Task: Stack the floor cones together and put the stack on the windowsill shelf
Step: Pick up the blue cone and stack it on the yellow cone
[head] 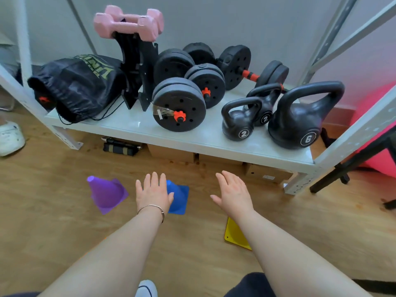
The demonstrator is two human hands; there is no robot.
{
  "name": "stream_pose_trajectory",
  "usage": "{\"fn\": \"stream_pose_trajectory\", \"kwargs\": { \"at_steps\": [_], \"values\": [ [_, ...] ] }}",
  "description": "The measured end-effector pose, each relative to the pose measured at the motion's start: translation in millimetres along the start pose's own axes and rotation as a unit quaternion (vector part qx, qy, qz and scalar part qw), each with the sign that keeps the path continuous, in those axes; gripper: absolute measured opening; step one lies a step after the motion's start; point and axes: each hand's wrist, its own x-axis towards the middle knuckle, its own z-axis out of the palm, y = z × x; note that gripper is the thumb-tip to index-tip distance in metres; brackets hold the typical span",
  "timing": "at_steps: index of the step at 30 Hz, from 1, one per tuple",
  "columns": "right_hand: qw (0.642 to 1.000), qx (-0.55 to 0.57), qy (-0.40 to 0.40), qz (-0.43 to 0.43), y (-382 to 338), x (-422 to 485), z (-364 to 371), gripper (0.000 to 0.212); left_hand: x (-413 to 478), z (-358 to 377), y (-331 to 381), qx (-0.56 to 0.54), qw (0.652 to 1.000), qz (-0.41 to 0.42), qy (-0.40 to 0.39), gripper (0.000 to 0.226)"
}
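Observation:
Three cones stand on the wooden floor in front of a low white shelf. A purple cone [106,195] is on the left. A blue cone [178,197] is in the middle, partly covered by my left hand [153,192], which hovers over it with fingers spread and holds nothing. A yellow cone [234,234] lies nearer to me on the right, mostly hidden under my right forearm. My right hand [234,192] is open, palm down, to the right of the blue cone and above bare floor.
The white shelf [132,126] carries a black drawstring bag [77,86], a stand with pink dumbbells [128,22], black plate dumbbells [179,105] and three kettlebells [300,123]. Cardboard boxes [267,172] sit under it. A black stand leg [347,166] is at right, a white shoe [10,138] at left.

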Motion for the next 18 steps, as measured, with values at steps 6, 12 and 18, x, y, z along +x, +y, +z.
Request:
{"fn": "stream_pose_trajectory", "kwargs": {
  "at_steps": [6,12,18],
  "values": [
    [0.999,-0.023,-0.03,-0.023,-14.6,21.6,30.1,0.074,30.2,29.3,-35.4,-0.033,0.998,-0.055,-0.021,0.072],
    [0.997,-0.022,-0.068,-0.031,-38.2,57.4,79.1,0.076,54.2,83.5,-63.9,-0.012,0.994,0.032,-0.103,0.073],
    [0.993,0.0,-0.118,-0.026,-61.0,93.9,126.8,0.065,87.1,117.6,-60.3,-0.032,0.988,0.082,-0.126,0.074]
  ]
}}
